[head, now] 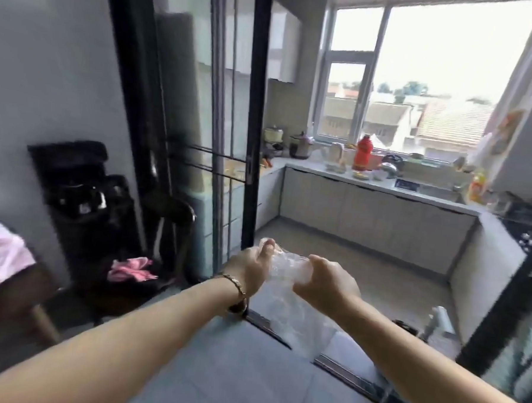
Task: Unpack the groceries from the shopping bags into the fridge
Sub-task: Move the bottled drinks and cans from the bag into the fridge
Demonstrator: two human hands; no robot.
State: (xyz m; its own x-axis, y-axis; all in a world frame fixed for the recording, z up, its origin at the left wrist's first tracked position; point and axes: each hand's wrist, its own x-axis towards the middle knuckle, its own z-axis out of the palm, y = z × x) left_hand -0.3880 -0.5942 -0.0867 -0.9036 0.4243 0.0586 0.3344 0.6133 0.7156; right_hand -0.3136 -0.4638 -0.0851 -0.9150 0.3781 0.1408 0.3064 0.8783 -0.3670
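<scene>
A crumpled clear plastic bag (286, 268) (its contents unclear) is gripped between the left hand (250, 270) and right hand (325, 283), both closed tightly on it.

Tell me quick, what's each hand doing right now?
Left hand: closed, gripping the top of the clear plastic bag.
Right hand: closed on the same bag, next to the left.

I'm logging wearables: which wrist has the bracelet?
The left hand's wrist: a gold-coloured bracelet circles it. The right hand's wrist is bare. Both hands grip the clear plastic bag.
</scene>
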